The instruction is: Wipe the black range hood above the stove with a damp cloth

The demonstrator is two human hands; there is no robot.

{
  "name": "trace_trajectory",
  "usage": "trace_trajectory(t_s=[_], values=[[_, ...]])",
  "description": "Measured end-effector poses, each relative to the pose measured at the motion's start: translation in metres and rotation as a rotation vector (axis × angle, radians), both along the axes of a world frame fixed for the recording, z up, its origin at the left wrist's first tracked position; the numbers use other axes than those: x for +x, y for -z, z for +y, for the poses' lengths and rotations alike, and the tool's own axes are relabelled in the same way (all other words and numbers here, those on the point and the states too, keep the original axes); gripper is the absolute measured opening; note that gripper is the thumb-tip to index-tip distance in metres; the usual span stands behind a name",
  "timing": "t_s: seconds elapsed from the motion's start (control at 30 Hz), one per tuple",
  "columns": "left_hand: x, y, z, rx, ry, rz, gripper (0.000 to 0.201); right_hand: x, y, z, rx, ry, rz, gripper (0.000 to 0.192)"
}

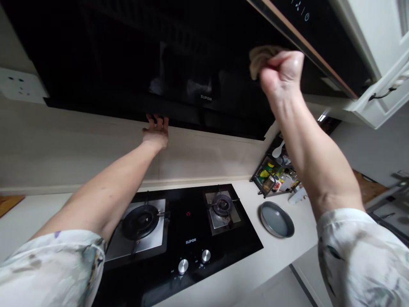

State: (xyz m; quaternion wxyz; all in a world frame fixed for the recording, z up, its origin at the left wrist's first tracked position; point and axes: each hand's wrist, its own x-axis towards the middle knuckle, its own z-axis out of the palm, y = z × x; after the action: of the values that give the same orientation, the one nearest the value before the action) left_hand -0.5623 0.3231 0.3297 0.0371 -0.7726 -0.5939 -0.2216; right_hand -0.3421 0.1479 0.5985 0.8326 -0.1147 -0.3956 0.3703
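A tan cloth [260,59] is bunched in my right hand [281,70], whose fingers are closed around it. The cloth lies against the right part of the glossy black panel of a range hood [121,81]. Below, my left hand [156,131] reaches up to the panel's lower edge, its fingers apart and their tips at that edge. How firmly they touch it I cannot tell. Beneath both arms is a black gas stove [179,226] with two burners and two silver knobs.
On the white counter [281,264], a round grey pan [277,219] stands right of the stove. Behind it is a dark rack [268,175] with bottles and jars. A white cabinet [380,102] hangs at upper right, and a wall socket [21,85] is at left.
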Motion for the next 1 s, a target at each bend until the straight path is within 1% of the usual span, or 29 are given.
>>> trace_trajectory(t_s=[0.07,0.13,0.2,0.27,0.33,0.37,0.43,0.53,0.6,0.63,0.67,0.7,0.77,0.83,0.87,0.93,1.0], values=[[0.000,0.000,0.001,-0.005,0.008,-0.026,0.091,-0.049,0.002,0.014,-0.038,-0.041,-0.062,0.025],[-0.001,0.000,0.000,-0.009,0.021,-0.038,0.092,-0.095,0.005,0.025,-0.069,-0.112,-0.129,0.027],[-0.002,-0.001,-0.001,-0.007,0.041,-0.059,0.097,-0.129,0.006,0.033,-0.069,-0.200,-0.196,0.032],[-0.003,-0.001,-0.002,-0.010,0.055,-0.104,0.102,-0.146,0.006,0.035,-0.066,-0.259,-0.231,0.035],[-0.005,-0.002,-0.004,-0.011,0.065,-0.126,0.099,-0.142,0.006,0.033,-0.072,-0.242,-0.236,0.036],[-0.006,-0.003,-0.005,-0.005,0.069,-0.112,0.094,-0.132,0.007,0.030,-0.069,-0.212,-0.232,0.036],[-0.006,-0.004,-0.007,-0.004,0.057,-0.045,0.085,-0.100,0.009,0.022,-0.041,-0.144,-0.238,0.034],[-0.005,-0.006,-0.007,-0.022,0.025,0.028,0.083,-0.027,0.014,0.007,0.035,-0.021,-0.286,0.031],[-0.005,-0.007,-0.005,-0.033,0.025,0.043,0.087,0.029,0.018,-0.005,0.059,0.075,-0.281,0.022],[-0.006,-0.008,-0.004,-0.036,0.032,0.050,0.090,0.057,0.020,-0.012,0.087,0.109,-0.225,0.019],[-0.008,-0.008,-0.003,-0.036,0.041,0.059,0.094,0.083,0.022,-0.020,0.100,0.110,-0.197,0.015],[-0.010,-0.009,-0.003,-0.030,0.047,0.071,0.098,0.107,0.024,-0.028,0.128,0.148,-0.133,0.012],[-0.015,-0.008,-0.008,0.020,0.034,0.096,0.109,0.145,0.027,-0.041,0.142,0.164,-0.072,0.014],[-0.019,-0.005,-0.018,0.089,0.005,0.126,0.114,0.167,0.029,-0.047,0.166,0.161,-0.021,0.017],[-0.021,-0.002,-0.026,0.107,0.001,0.144,0.113,0.171,0.028,-0.046,0.168,0.169,-0.011,0.017],[-0.025,0.009,-0.043,0.080,0.044,0.193,0.105,0.168,0.026,-0.034,0.150,0.213,-0.003,0.017],[-0.029,0.023,-0.062,-0.024,0.129,0.252,0.095,0.148,0.022,-0.010,0.107,0.243,-0.012,0.018]])
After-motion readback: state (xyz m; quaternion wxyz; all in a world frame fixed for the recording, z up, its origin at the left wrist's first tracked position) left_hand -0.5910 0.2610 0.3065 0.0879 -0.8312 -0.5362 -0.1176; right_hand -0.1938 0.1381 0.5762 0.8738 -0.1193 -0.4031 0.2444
